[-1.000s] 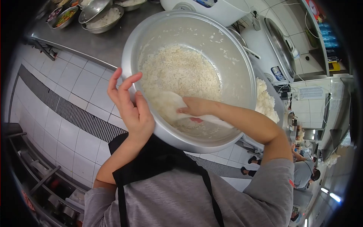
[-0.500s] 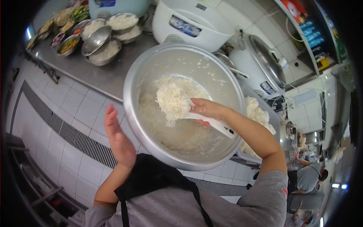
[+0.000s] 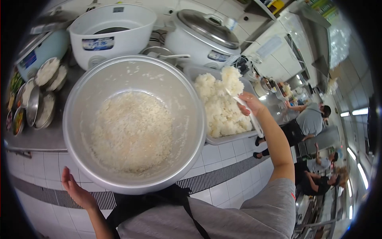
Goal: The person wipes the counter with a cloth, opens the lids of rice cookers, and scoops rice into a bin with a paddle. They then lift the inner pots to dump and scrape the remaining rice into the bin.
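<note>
My right hand (image 3: 250, 105) grips a white rice paddle (image 3: 254, 121) over the right side of a grey plastic tub (image 3: 230, 139). A clump of rice (image 3: 232, 81) sits on the paddle's blade, above the white rice (image 3: 223, 111) heaped in the tub. A large round metal pot (image 3: 79, 89) stands in front of me, with loose rice (image 3: 131, 131) over its bottom. My left hand (image 3: 75, 189) is held in the air beside the pot's lower left rim, fingers extended and apart, holding nothing.
Behind the pot are a white cooker body (image 3: 115, 40) and a lidded cooker (image 3: 203, 36). A small metal bowl with a white spoon (image 3: 175, 56) lies between them and the tub. Bowls of rice (image 3: 47, 109) stand at left. Other people (image 3: 310, 119) work at far right.
My right hand has carried the paddle and its rice from above the pot rightward to above the tub. The view has swung right, and my left hand appears lower.
</note>
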Demonstrator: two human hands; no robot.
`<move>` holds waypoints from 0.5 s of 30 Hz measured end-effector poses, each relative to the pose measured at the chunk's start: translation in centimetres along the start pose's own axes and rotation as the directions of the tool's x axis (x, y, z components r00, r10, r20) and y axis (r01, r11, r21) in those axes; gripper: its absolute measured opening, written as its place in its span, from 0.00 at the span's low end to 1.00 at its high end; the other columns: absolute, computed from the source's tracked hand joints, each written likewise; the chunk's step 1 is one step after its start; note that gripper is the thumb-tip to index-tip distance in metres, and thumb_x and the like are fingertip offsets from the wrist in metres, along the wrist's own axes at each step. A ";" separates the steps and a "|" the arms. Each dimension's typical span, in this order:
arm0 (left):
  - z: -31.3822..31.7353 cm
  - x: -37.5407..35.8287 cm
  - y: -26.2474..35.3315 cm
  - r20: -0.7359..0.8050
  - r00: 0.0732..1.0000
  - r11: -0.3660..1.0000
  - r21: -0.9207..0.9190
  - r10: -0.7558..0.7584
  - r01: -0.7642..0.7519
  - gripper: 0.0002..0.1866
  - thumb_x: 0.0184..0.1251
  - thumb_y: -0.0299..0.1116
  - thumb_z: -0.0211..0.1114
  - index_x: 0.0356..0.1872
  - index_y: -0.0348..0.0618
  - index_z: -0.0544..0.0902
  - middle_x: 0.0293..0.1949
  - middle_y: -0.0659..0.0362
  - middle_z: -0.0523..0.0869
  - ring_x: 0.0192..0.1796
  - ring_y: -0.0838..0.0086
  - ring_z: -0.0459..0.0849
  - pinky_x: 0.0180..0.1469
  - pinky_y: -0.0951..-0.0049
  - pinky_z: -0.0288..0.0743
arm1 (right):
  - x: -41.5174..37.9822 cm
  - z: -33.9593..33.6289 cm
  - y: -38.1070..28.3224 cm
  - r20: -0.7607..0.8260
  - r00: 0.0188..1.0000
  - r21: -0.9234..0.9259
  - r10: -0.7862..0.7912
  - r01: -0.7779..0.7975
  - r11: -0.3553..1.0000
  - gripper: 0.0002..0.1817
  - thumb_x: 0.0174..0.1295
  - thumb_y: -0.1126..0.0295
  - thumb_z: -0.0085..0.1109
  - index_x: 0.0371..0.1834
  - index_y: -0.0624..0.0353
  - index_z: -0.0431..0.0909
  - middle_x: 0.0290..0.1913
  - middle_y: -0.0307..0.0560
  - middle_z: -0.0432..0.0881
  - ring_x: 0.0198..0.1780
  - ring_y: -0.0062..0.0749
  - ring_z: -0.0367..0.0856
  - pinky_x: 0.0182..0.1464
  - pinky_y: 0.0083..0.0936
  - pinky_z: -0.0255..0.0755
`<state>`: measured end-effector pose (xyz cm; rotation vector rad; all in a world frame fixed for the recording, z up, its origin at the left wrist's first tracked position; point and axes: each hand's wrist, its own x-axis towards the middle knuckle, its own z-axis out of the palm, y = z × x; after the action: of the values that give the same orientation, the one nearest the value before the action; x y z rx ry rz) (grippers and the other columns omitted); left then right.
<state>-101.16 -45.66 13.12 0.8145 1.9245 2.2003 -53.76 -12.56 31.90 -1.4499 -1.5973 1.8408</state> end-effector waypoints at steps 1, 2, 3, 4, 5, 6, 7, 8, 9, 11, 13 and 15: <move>0.0 -1.1 -1.2 0.089 0.990 0.983 -0.137 -0.109 0.120 0.23 0.67 0.39 0.38 0.55 0.31 0.63 0.60 0.51 0.62 0.64 0.65 0.57 0.65 0.67 0.47 | -1.1 -1.4 0.3 -0.179 0.984 -0.039 0.021 -0.029 0.999 0.11 0.61 0.65 0.46 0.41 0.58 0.65 0.16 0.44 0.69 0.11 0.25 0.66 0.10 0.21 0.60; 0.3 -1.4 -1.8 0.187 0.961 0.934 -0.256 -0.204 0.248 0.24 0.68 0.40 0.39 0.55 0.30 0.63 0.60 0.51 0.62 0.64 0.66 0.58 0.65 0.67 0.49 | -1.6 -3.1 1.2 -0.193 0.981 -0.030 0.021 -0.027 0.999 0.11 0.61 0.65 0.46 0.41 0.58 0.65 0.16 0.44 0.69 0.11 0.25 0.66 0.10 0.21 0.60; 1.0 -1.7 -1.3 0.199 0.959 0.934 -0.256 -0.201 0.249 0.24 0.68 0.40 0.39 0.55 0.30 0.63 0.60 0.51 0.62 0.64 0.66 0.58 0.65 0.67 0.49 | -1.6 -4.5 2.2 -0.423 0.901 -0.317 -0.093 -0.052 0.947 0.11 0.60 0.65 0.45 0.42 0.58 0.65 0.18 0.47 0.71 0.14 0.30 0.71 0.13 0.26 0.64; 1.9 -2.7 -0.4 0.248 0.917 0.829 -0.400 -0.313 0.391 0.24 0.68 0.40 0.39 0.57 0.31 0.61 0.59 0.51 0.63 0.63 0.66 0.59 0.64 0.67 0.50 | -1.7 -6.0 3.1 -0.581 0.772 -0.563 -0.259 -0.151 0.813 0.11 0.60 0.66 0.44 0.44 0.58 0.64 0.20 0.51 0.74 0.18 0.35 0.75 0.16 0.31 0.68; 2.7 -3.7 0.7 0.309 0.858 0.681 -0.523 -0.410 0.513 0.24 0.68 0.40 0.40 0.58 0.32 0.60 0.59 0.51 0.64 0.62 0.65 0.61 0.64 0.67 0.50 | -2.2 -6.8 3.2 -0.581 0.773 -0.561 -0.256 -0.152 0.814 0.11 0.60 0.66 0.44 0.44 0.58 0.64 0.20 0.51 0.74 0.18 0.35 0.75 0.16 0.31 0.68; 3.2 -4.3 1.5 0.303 0.860 0.684 -0.521 -0.411 0.510 0.24 0.68 0.40 0.40 0.58 0.32 0.60 0.59 0.51 0.64 0.62 0.65 0.61 0.64 0.67 0.50 | -2.3 -7.1 3.0 -0.519 0.762 -0.842 -0.387 -0.378 0.385 0.12 0.59 0.68 0.44 0.44 0.59 0.63 0.24 0.56 0.76 0.23 0.41 0.77 0.21 0.35 0.71; 3.9 -4.6 2.3 0.298 0.854 0.634 -0.575 -0.427 0.517 0.24 0.68 0.39 0.40 0.59 0.33 0.58 0.58 0.50 0.65 0.61 0.64 0.61 0.63 0.66 0.52 | -1.9 -7.2 2.9 -0.395 0.788 -0.841 -0.473 -0.517 -0.158 0.12 0.58 0.69 0.44 0.45 0.60 0.63 0.28 0.61 0.77 0.28 0.47 0.80 0.26 0.39 0.73; 4.5 -4.9 3.1 0.288 0.848 0.582 -0.627 -0.444 0.517 0.24 0.68 0.39 0.40 0.60 0.35 0.56 0.57 0.50 0.66 0.61 0.64 0.62 0.63 0.66 0.53 | -1.5 -5.8 1.4 -0.379 0.797 -0.850 -0.471 -0.500 -0.163 0.12 0.58 0.69 0.44 0.45 0.60 0.63 0.28 0.61 0.77 0.28 0.47 0.80 0.26 0.39 0.73; 4.7 -4.7 4.3 0.286 0.853 0.587 -0.628 -0.437 0.511 0.25 0.66 0.35 0.46 0.61 0.36 0.55 0.55 0.50 0.68 0.59 0.65 0.65 0.60 0.68 0.57 | -1.2 -3.2 -1.5 -0.406 0.766 -0.831 -0.498 -0.536 -0.148 0.14 0.58 0.69 0.43 0.47 0.60 0.62 0.31 0.63 0.77 0.30 0.51 0.79 0.30 0.42 0.72; 5.7 -4.1 5.7 0.259 0.839 0.649 -0.539 -0.479 0.537 0.25 0.65 0.32 0.49 0.61 0.36 0.55 0.55 0.50 0.68 0.57 0.66 0.66 0.59 0.69 0.59 | 0.8 1.3 -5.1 -0.385 0.769 -0.839 -0.510 -0.522 -0.153 0.16 0.58 0.69 0.43 0.49 0.61 0.61 0.35 0.66 0.77 0.33 0.55 0.78 0.35 0.45 0.72; 6.1 -3.5 6.7 0.254 0.829 0.693 -0.459 -0.498 0.556 0.26 0.61 0.27 0.53 0.60 0.35 0.56 0.54 0.50 0.68 0.54 0.68 0.69 0.56 0.71 0.61 | 4.5 6.2 -7.2 -0.171 0.798 -0.981 -0.578 -0.082 0.178 0.20 0.59 0.65 0.42 0.53 0.61 0.59 0.36 0.65 0.77 0.33 0.56 0.78 0.37 0.44 0.71; 6.0 -2.8 6.7 0.248 0.853 0.744 -0.417 -0.459 0.522 0.25 0.59 0.24 0.54 0.58 0.35 0.57 0.50 0.51 0.70 0.50 0.70 0.70 0.54 0.73 0.63 | 8.3 13.9 -7.4 -0.098 0.881 -0.869 -0.463 0.151 0.472 0.26 0.57 0.71 0.49 0.59 0.59 0.55 0.25 0.50 0.75 0.25 0.35 0.77 0.27 0.30 0.71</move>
<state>-94.27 -42.83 18.88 0.3040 1.2500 2.0665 -71.50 -11.57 32.52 -1.4888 -2.5069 0.4847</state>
